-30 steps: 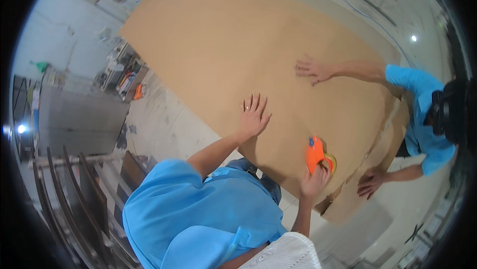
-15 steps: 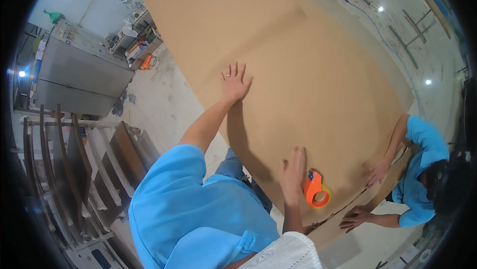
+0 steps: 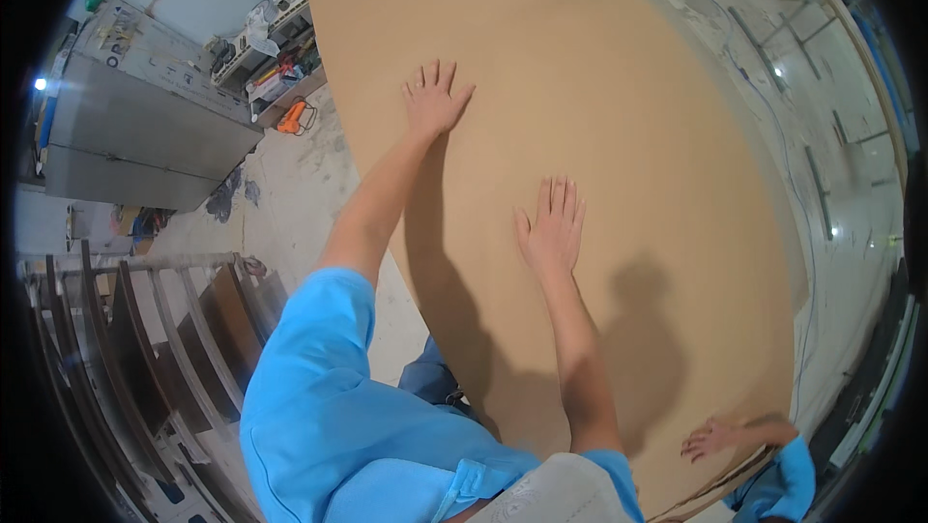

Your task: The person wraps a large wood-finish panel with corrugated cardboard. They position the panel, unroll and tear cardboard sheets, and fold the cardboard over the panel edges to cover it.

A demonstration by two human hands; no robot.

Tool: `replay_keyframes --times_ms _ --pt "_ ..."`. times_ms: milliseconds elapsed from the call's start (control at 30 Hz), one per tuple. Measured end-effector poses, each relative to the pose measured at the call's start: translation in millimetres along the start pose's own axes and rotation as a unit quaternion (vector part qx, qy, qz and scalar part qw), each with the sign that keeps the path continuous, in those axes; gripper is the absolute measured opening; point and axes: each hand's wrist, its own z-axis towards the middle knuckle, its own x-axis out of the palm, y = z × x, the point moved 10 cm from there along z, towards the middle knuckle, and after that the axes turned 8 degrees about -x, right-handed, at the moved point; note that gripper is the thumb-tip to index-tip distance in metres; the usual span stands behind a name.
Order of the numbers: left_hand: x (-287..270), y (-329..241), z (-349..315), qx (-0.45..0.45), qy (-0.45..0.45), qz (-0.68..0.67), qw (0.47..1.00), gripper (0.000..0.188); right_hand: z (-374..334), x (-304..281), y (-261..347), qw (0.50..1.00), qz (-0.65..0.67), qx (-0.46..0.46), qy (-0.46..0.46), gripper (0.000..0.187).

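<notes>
A large brown sheet (image 3: 599, 107), cardboard-like and smooth, spreads out before me. My left hand (image 3: 435, 109) lies on it near its left edge, fingers apart and palm down. To the right of that and closer to me, my right hand (image 3: 553, 238) rests flat on the same sheet with its fingers stretched out. Neither hand holds anything. At the lower right a co-worker's hand (image 3: 710, 439) touches the sheet, close to a dark, uneven edge line (image 3: 715, 486).
On my left stand a rack with upright panels (image 3: 145, 330) and a grey cabinet (image 3: 145, 127). Beyond them are a cluttered shelf (image 3: 280, 49) and an orange tool (image 3: 293, 117) on the floor. A blue cable (image 3: 773, 117) runs along the floor at right.
My right hand has moved forward across the sheet, and my left hand lies a little farther forward. The view has shifted; the orange tape dispenser and the co-worker's second hand no longer show.
</notes>
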Motion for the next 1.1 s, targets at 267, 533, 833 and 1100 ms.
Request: replay_keyframes --times_ms 267,533,833,1100 --pt "9 85 243 -0.061 -0.015 0.006 0.998 0.083 291 44 40 0.999 -0.017 -0.038 0.007 0.073" --pt "-19 102 285 -0.053 -0.075 -0.373 0.923 0.052 353 65 46 0.996 0.032 -0.048 -0.061 0.071" --pt "-17 -81 -198 0.174 0.109 -0.228 0.952 0.063 222 -27 -52 0.874 0.404 0.039 -0.266 0.047" --pt "1 -89 -189 0.227 0.052 0.016 0.972 0.065 -321 -85 -171 0.875 0.185 0.315 -0.317 0.051"
